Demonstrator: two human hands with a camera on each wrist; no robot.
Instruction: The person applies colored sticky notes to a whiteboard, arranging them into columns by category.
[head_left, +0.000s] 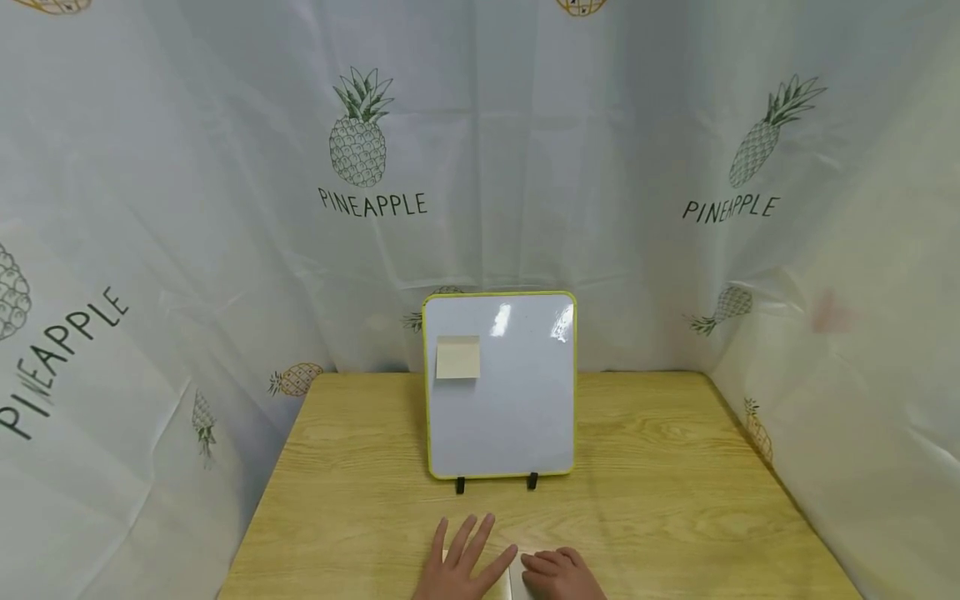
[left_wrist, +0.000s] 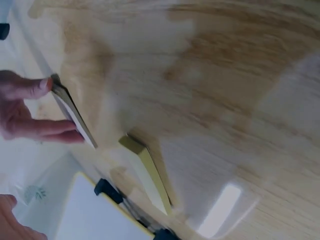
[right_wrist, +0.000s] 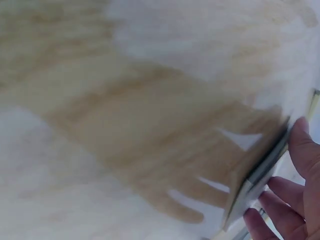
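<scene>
My left hand (head_left: 457, 567) has its fingers straight and spread, low over the table just in front of the whiteboard. In the left wrist view only part of the left hand (left_wrist: 17, 225) shows, at the lower left. A thick pale-yellow sticky note pad (left_wrist: 147, 172) lies on the table near it. My right hand (head_left: 558, 575), fingers bent, holds a thin, flat, pale piece (head_left: 518, 575) beside the left hand. Thumb and fingers of the right hand (right_wrist: 295, 190) pinch this dark-edged flat piece (right_wrist: 260, 172) at its sides; its exact kind I cannot tell.
A yellow-framed whiteboard (head_left: 517, 417) stands upright behind the hands on black feet (head_left: 532, 481). One pale sticky note (head_left: 458, 358) is stuck to its upper left. The light wooden table (head_left: 660, 500) is surrounded by a white pineapple-print curtain (head_left: 562, 167).
</scene>
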